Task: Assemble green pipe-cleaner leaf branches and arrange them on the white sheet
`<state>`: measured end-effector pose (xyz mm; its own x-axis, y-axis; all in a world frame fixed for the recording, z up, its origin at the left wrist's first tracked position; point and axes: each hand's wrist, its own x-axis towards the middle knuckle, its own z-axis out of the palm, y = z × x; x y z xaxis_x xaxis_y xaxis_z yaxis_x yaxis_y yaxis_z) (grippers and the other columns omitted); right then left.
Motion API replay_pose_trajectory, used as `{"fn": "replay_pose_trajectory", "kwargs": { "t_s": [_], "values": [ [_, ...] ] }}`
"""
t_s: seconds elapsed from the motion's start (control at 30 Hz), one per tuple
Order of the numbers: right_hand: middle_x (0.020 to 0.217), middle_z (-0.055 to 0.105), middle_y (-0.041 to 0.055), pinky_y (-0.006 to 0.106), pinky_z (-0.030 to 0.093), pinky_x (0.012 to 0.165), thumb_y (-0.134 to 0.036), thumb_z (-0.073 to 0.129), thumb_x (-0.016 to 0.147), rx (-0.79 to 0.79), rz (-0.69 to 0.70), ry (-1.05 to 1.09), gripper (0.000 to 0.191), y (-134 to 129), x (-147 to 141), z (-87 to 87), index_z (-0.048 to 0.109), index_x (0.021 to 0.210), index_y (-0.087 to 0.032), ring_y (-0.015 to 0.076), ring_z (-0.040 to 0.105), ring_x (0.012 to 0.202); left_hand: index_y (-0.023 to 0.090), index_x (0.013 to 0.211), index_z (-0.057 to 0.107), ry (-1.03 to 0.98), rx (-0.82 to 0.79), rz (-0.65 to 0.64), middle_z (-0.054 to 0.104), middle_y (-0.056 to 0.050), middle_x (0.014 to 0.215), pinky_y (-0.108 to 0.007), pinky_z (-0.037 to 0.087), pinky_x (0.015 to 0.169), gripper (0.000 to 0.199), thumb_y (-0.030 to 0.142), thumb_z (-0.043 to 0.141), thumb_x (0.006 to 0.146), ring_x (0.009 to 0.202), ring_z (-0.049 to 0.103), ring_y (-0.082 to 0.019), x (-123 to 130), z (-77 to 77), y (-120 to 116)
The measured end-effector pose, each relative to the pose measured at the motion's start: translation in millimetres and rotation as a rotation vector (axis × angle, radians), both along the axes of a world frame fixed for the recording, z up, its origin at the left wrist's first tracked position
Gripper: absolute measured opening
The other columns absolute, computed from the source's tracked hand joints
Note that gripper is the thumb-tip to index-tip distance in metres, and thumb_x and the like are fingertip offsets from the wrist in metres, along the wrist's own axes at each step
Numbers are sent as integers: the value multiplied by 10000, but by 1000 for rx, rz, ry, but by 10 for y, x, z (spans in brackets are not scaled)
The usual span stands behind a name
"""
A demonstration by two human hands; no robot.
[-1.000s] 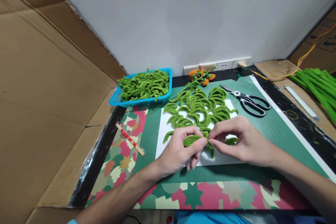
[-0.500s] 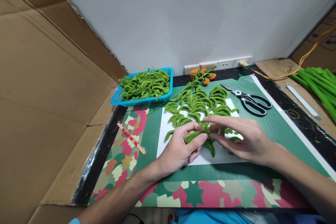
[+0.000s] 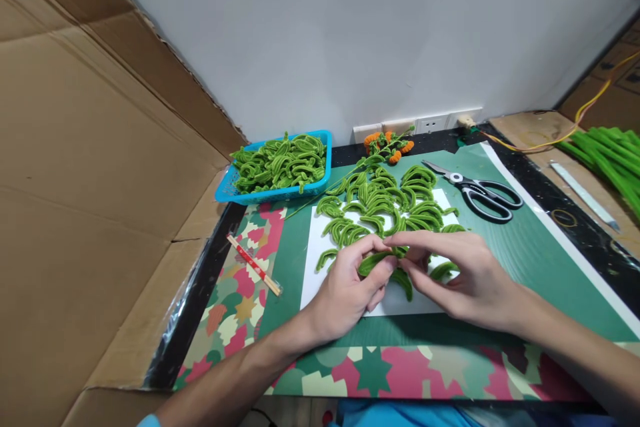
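Between the thumb and fingers of my left hand is a cluster of fuzzy green pipe-cleaner leaves. One leaf points left; another curves downward below the fingers. My right hand has its index finger and thumb at the cluster's centre, where the leaves meet. Its fingertips partly hide that joint, and I cannot make out exactly what they pinch. Just beyond both hands, many curved green pipe-cleaner leaves lie in rows on a white paper sheet.
A blue basket heaped with green leaves stands back left. An orange-and-green pipe-cleaner sprig lies by the wall. Black-handled scissors rest to the right, wrapped chopsticks to the left. Green pipe cleaners and a white pen-like tool lie far right.
My right index finger has come down and closed in toward the thumb at the cluster's centre. My left hand keeps its hold. The whole view has shifted slightly.
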<state>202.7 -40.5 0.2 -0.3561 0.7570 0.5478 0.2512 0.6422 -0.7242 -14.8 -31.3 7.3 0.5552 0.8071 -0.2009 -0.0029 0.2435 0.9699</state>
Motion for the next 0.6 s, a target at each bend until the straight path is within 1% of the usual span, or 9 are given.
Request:
{"fn": "replay_pose_trajectory", "kwargs": {
  "t_s": [0.1, 0.17, 0.23, 0.33, 0.4, 0.47, 0.6],
  "values": [
    [1019, 807, 24, 209, 590, 692, -45, 636, 968, 35, 13, 34, 410, -12, -26, -22, 691, 1340, -210, 122, 751, 788, 183, 1020, 580, -22, -11, 33, 414, 105, 619, -137, 290, 414, 331, 467, 750, 1007, 436, 357, -28, 10, 0, 5],
    [1075, 814, 37, 214, 599, 713, -54, 633, 985, 42, 19, 43, 405, -14, -35, -27, 688, 1352, -216, 128, 763, 819, 180, 1026, 598, -18, 12, 67, 419, 105, 594, -140, 290, 411, 325, 457, 765, 998, 434, 354, -34, 7, -9, 15],
    [1041, 813, 28, 211, 590, 662, -74, 635, 1000, -3, 17, 38, 419, -15, -42, -29, 678, 1388, -226, 126, 752, 773, 174, 1044, 618, -11, 40, 96, 426, 104, 581, -144, 295, 410, 320, 458, 759, 1003, 432, 360, -39, 0, -24, 24],
    [920, 792, -6, 206, 567, 594, -128, 652, 1020, -124, 20, 22, 409, -12, -55, -36, 680, 1408, -251, 121, 718, 689, 178, 1067, 620, -22, 31, 99, 417, 107, 592, -144, 276, 410, 320, 465, 751, 1009, 434, 342, -35, -12, -40, 31],
    [884, 786, -22, 208, 575, 613, -156, 665, 1025, -198, 27, 25, 381, -4, -63, -44, 697, 1388, -266, 119, 713, 680, 185, 1073, 613, -31, 15, 89, 389, 114, 607, -139, 250, 417, 317, 457, 761, 1004, 440, 306, -24, -20, -42, 31],
    [891, 796, -28, 207, 586, 641, -171, 676, 1025, -250, 36, 44, 369, 8, -65, -46, 705, 1377, -279, 118, 728, 704, 191, 1069, 602, -33, 0, 84, 372, 117, 631, -135, 244, 430, 314, 447, 770, 999, 452, 278, -15, -27, -42, 32],
    [907, 817, -37, 184, 584, 613, -192, 720, 1011, -305, 43, 69, 392, 19, -48, -3, 701, 1389, -295, 118, 757, 733, 194, 1058, 597, 26, 27, 107, 394, 108, 653, -136, 259, 442, 311, 454, 759, 1006, 466, 317, -15, -37, -58, 45]
  ]
}}
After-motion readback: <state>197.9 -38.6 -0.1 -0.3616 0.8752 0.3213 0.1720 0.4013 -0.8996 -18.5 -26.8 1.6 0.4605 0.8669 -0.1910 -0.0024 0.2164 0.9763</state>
